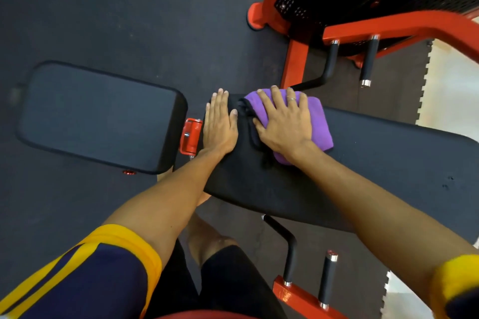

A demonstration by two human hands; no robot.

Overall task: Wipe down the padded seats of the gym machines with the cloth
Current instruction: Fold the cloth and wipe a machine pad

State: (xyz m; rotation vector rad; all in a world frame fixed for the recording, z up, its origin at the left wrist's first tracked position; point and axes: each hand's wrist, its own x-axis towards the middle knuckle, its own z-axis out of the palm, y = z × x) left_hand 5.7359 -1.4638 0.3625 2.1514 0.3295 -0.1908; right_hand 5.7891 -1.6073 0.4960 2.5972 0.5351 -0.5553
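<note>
Closest to us are our two sleeves, the left sleeve (77, 274) dark blue with yellow stripes and the right sleeve (458, 285) with a yellow edge. Both bare arms reach out to a long black pad (375, 163) that runs off to the right. Our left hand (220, 122) lies flat on the left end of this pad, palm down, fingers straight and close together, holding nothing. Our right hand (285, 122) is just beside it, fingers spread wide, pressing down on the purple cloth (321, 122). The cloth lies on the pad under that hand and sticks out on its right side. A second black pad (98, 116) sits to the left, past a small red bracket (190, 136). Red machine bars (388, 26) stand far right on the dark floor (129, 8)
</note>
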